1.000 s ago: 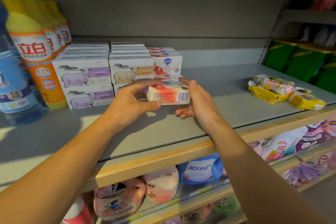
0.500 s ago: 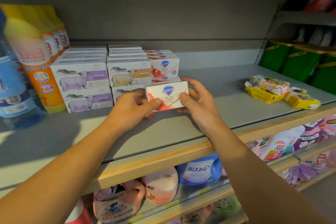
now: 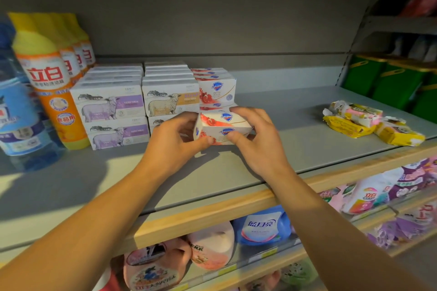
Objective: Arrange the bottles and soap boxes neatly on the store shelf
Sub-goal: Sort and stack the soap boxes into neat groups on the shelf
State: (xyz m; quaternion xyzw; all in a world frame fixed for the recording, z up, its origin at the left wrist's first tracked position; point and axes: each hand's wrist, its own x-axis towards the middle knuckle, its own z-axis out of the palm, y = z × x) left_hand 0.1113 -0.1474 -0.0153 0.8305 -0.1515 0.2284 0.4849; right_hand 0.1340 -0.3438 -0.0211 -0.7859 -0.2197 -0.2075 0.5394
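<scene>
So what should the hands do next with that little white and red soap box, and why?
Probably turn the white and red soap box level and slide it in front of the stack of matching red and white boxes. Both the left hand and right hand pinch it tilted, just off the grey shelf, and the other boxes sit square with logos facing forward.

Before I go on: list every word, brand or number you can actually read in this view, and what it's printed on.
"立白": orange dish-soap bottle, front of its row.
"立白": laundry pouch, lower shelf.
"蓝月亮": blue detergent pouch, lower shelf.
"EKK": pink bottle, lower shelf, partly cut off.
"DETOX": shelved red-and-white soap box, under a shield logo.
Shield logo only, text blurred: soap box gripped by left hand and right hand.
Sheep boxes, blue bottle, yellow packets: too blurred.
</scene>
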